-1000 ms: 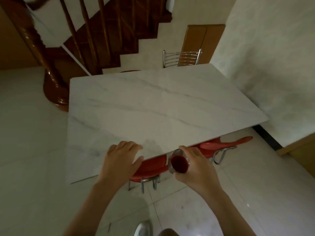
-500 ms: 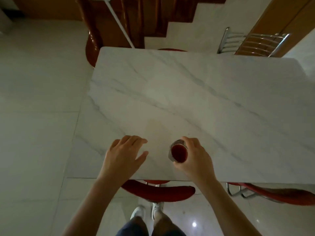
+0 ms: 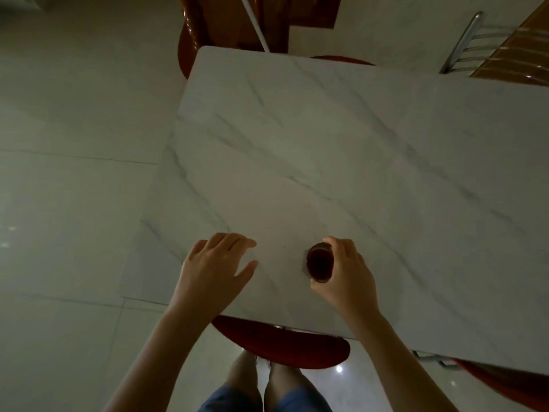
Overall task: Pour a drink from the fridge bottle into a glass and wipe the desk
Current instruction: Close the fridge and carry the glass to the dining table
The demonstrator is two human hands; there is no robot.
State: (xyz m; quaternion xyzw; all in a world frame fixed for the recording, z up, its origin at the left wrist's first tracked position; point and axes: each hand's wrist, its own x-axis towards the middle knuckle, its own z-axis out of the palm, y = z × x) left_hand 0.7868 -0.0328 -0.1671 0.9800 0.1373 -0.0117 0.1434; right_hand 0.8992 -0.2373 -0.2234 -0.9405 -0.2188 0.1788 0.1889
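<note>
Marble-look desk [image 3: 341,150]: white with grey veins; the largest thing in view; its top is seen bare except for the glass and the two hands; no spill, cloth or bottle can be made out on it
Tiled floor [image 3: 65,203]: pale and glossy, seen to the left of and below the desk; nothing of the task is seen lying there
Red chair [image 3: 282,343]: tucked under the near edge of the desk, directly in front of the person's legs
Right hand [image 3: 346,275]: wrapped round the side of the glass, fingers curled about its far wall and thumb on the near side; the glass is gripped
Left hand [image 3: 215,269]: held flat and spread over the desk near its front edge, nothing in it; whether the palm touches the surface cannot be told
Glass [image 3: 319,263]: upright, at the front part of the desk just right of the left hand, dark red drink seen inside; whether its base rests on the desk cannot be told
Work judged done: the pouring, since the glass already holds drink
Work judged left: release of the glass, then the wiping of the desk; no wiping cloth is in view, so one would have to be fetched
Fridge and bottle: not in view
</note>
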